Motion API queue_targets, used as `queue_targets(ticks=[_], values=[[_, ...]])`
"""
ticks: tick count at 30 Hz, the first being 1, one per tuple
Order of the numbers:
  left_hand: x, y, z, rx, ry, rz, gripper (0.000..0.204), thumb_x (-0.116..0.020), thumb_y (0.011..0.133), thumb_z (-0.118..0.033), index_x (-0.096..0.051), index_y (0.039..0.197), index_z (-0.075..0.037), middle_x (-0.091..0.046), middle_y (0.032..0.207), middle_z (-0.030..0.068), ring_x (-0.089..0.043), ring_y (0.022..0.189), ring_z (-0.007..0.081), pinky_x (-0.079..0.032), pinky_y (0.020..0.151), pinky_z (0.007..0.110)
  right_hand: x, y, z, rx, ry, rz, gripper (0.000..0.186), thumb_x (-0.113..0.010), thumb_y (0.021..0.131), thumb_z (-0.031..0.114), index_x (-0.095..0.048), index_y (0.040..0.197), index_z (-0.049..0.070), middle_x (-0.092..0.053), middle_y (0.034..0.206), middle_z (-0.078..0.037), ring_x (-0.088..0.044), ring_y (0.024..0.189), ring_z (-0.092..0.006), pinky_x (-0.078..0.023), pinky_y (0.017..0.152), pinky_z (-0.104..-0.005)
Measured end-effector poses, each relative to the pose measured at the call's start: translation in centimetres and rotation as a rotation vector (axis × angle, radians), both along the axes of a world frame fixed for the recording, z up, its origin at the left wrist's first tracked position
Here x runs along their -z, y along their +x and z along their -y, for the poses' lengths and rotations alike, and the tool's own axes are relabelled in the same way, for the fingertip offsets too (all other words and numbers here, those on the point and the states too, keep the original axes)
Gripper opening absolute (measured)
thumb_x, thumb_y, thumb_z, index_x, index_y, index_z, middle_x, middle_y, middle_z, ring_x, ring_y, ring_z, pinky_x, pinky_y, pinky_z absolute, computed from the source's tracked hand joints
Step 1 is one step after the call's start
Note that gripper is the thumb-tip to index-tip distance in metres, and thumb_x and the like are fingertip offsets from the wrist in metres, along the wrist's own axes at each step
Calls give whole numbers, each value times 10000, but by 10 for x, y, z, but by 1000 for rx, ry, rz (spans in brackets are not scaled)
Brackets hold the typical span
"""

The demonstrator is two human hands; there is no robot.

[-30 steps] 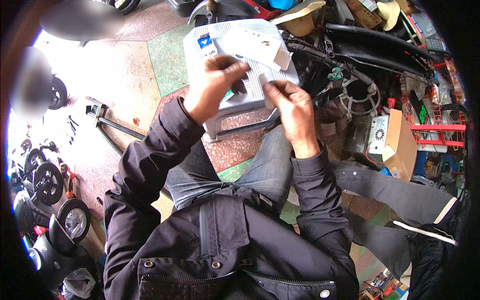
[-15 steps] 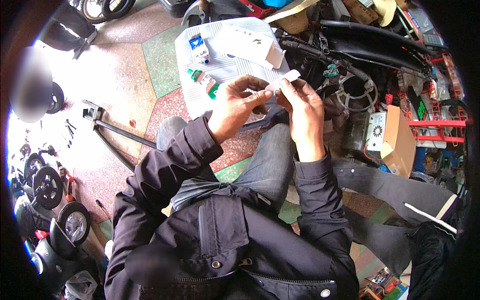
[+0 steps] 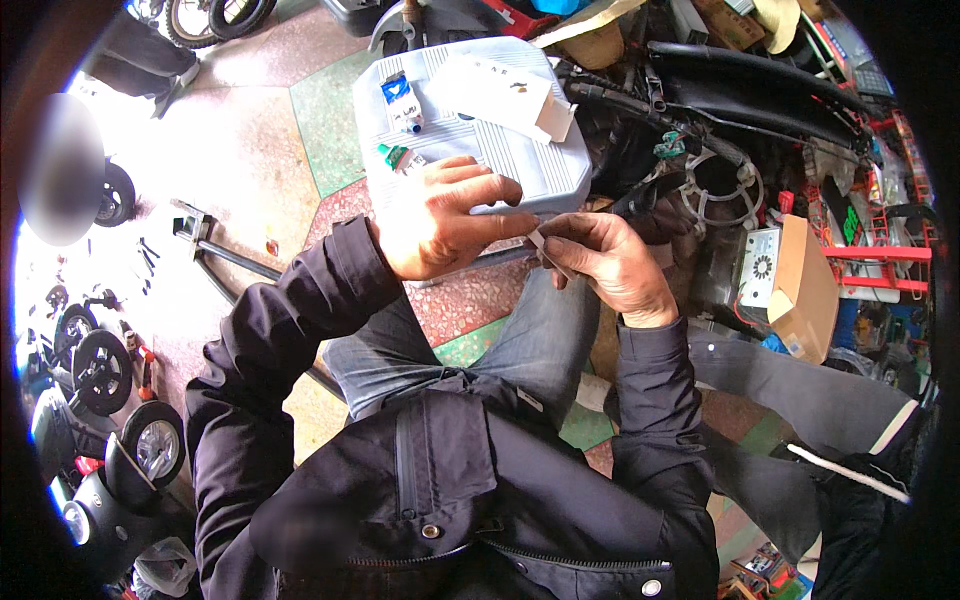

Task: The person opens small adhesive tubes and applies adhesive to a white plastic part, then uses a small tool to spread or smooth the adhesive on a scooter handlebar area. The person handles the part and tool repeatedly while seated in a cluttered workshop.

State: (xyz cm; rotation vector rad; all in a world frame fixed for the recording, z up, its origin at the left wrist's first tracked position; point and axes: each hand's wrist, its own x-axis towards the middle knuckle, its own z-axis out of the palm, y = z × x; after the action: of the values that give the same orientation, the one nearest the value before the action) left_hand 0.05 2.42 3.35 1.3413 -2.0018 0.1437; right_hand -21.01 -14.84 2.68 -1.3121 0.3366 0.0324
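My right hand (image 3: 612, 262) pinches a small thin flat strip (image 3: 552, 257) between thumb and fingers, above my knees. My left hand (image 3: 440, 222) is beside it, fingers stretched out and spread, the index fingertip close to the strip's upper end. Whether that fingertip touches it I cannot make out. Beyond my hands is a light grey ribbed plastic stool top (image 3: 545, 180). On it lie a white carton (image 3: 497, 92), a blue and white tube (image 3: 401, 103) and a green-capped tube (image 3: 398, 157), partly covered by my left hand.
A black metal stand (image 3: 235, 255) lies on the tiled floor to the left, with small wheels (image 3: 155, 445) farther out. A black bicycle-like frame (image 3: 720, 80) and an open cardboard box (image 3: 805, 290) are on the right. Another person's grey-trousered leg (image 3: 790, 385) is close by.
Both hands have come lower, toward my lap. The left fingers have let go of the strip and spread, while the right hand has tilted it downward.
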Motion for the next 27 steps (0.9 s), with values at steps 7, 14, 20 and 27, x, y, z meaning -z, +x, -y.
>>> queue_targets(ticks=[7, 14, 20, 27], values=[[12, 92, 62, -518, 198, 200, 922, -961, 654, -141, -527, 1460, -34, -619, 1344, 186, -597, 1258, 373, -480, 1075, 452, 13, 2, 6, 372, 91, 16, 182, -694, 1032, 216, -735, 1007, 41, -596, 782, 58, -550, 700, -70, -456, 692, -236], [22, 105, 114, -540, 659, 309, 1067, -1018, 632, -322, -478, 1520, -83, -529, 1501, 161, -501, 1393, 359, -387, 1140, 568, 13, -25, 3, 488, 23, -8, 164, -703, 1027, 214, -734, 1034, 53, -643, 827, 46, -575, 717, -63, -478, 706, -237], [33, 44, 65, -689, 281, 233, 826, -914, 717, -413, -561, 1226, 133, -576, 1128, 274, -619, 1068, 411, -520, 910, 500, 3, -15, 8, 509, -230, 41, 183, -687, 1030, 158, -731, 1114, 1, -641, 852, 34, -563, 732, -60, -467, 694, -229], [46, -48, 63, -838, 248, -115, 884, -895, 753, -420, -500, 1309, 143, -590, 1155, 266, -605, 1099, 414, -491, 961, 489, -5, 33, 33, 514, -1011, 160, 120, -737, 959, 78, -735, 1029, -20, -769, 890, -112, -723, 761, -123, -561, 698, -286]])
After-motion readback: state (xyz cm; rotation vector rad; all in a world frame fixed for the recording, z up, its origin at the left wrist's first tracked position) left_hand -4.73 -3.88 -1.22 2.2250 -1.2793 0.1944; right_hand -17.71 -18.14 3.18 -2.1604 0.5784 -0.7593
